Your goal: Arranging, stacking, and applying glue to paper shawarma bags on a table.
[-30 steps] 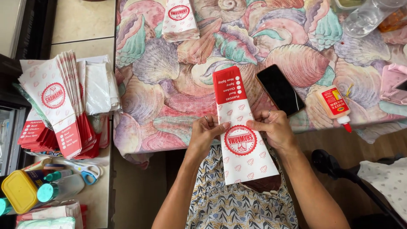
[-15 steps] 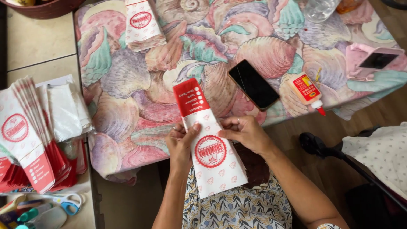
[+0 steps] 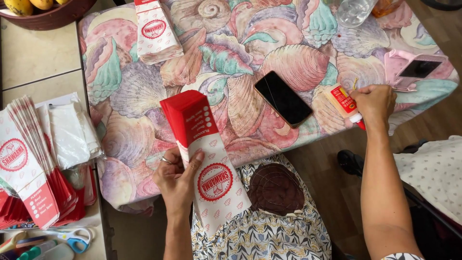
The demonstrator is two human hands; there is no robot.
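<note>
Pastel seashell-print cloth (image 3: 250, 58) covers the table that fills most of the view, its near edge hanging just above the person's lap. To the left, on a pale tiled surface (image 3: 38, 53), a fanned stack of flat red-and-white paper sleeves (image 3: 29, 168) lies next to a pile of white paper liners (image 3: 67, 135), spread so single pieces can be taken off easily. A second, smaller pile of finished sleeves (image 3: 156, 33) sits at the far side of the cloth, apart from the unfolded stock.

Over the table edge, the paper sleeve (image 3: 204, 159) being worked on is held tilted, red end up and away from the body, opened out into a box-like form. The left hand (image 3: 177, 179) grasps it along its left side, thumb on the front face and fingers wrapped behind, which keeps the sleeve open and steady while the other hand is away.

A black phone (image 3: 283, 97) lies face up on the cloth between the two hands, untouched. A pink case with a small screen (image 3: 413, 70) rests near the right edge.

The right hand (image 3: 375, 102) has closed around the small glue bottle (image 3: 342, 101) with the red label, which lies on the cloth just right of the phone; fingers curl over its nozzle end. Scissors (image 3: 72, 237) with blue handles show at bottom left.
</note>
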